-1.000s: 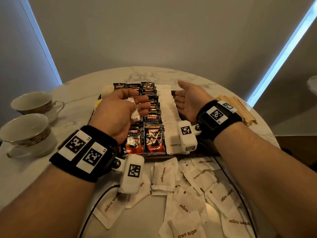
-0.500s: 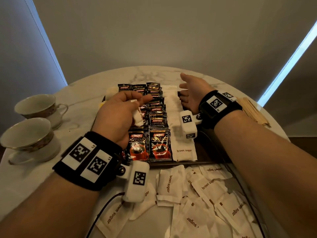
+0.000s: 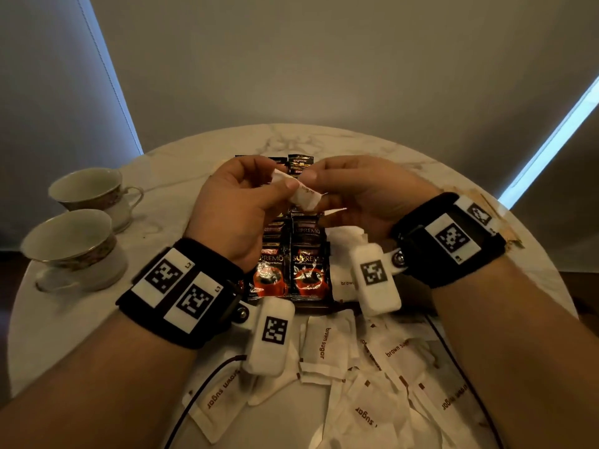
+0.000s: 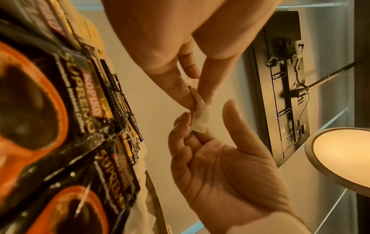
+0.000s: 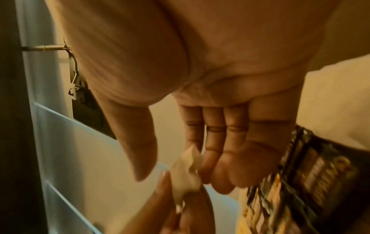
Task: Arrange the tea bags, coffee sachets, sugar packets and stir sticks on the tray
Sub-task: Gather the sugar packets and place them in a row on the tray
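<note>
Pinching one crumpled brown sugar packet (image 3: 304,196) between them, left hand (image 3: 240,209) and right hand (image 3: 366,196) grasp its opposite ends above the coffee sachets (image 3: 293,267). Risk, as judged: opposed pulling tears the paper, spilling sugar below the fingertips.

Coffee sachets (image 3: 293,270) glossy foil; sugar packets (image 3: 327,345) matt paper; table (image 3: 81,319) polished marble; cups (image 3: 74,251) glazed china.

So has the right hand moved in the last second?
Yes. The right hand has swung in to the left, from over the sugar row to above the coffee sachets, where it now pinches a sugar packet with the left hand.
</note>
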Demonstrator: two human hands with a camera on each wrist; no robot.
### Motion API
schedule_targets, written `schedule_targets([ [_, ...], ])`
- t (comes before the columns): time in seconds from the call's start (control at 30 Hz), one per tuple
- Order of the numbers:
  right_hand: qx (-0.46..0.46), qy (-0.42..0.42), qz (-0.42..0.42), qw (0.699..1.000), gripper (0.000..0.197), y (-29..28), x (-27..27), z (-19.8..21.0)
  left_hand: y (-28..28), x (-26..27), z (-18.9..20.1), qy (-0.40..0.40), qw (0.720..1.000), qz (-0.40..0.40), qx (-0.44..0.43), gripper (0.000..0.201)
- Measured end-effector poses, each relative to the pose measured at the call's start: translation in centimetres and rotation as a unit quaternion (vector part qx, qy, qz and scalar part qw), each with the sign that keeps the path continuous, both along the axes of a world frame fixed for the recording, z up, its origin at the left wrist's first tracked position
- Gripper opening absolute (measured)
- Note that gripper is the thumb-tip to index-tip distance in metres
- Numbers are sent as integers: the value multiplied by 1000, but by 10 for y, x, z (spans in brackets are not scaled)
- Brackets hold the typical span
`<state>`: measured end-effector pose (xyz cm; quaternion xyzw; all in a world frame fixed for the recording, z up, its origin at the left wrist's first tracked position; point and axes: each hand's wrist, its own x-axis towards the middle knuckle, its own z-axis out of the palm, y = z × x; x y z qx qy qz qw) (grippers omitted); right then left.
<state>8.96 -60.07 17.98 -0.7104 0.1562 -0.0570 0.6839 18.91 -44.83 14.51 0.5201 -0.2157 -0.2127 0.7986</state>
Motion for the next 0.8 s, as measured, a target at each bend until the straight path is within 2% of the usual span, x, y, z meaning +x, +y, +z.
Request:
schedule_targets([
  [0.07,-17,-1,23,1000,29,7,0,-4,1,0,-1,-9,1000,10,0,30],
  [0.23,14,-59,-17,998,17,5,1,-11,2,-1,0,-12,1000,1,18,32],
  [0.4,97,-159,-46,981,27,6,6,-14,3,-1,0,-5,998,-31,50,35],
  [0.5,107,-199,-77,971,26,6,10,-16,4,-1,1,-10,998,-37,48,31],
  [0.6,108,-179,-91,974,23,6,11,-17,5,-1,1,-28,999,-27,36,31],
  [0.73,36,-71,-19,997,51,3,5,-16,5,0,0,-72,997,-1,38,31],
  [0.8,1,-64,-34,997,48,2,4,-16,4,1,-2,-86,995,1,50,32],
])
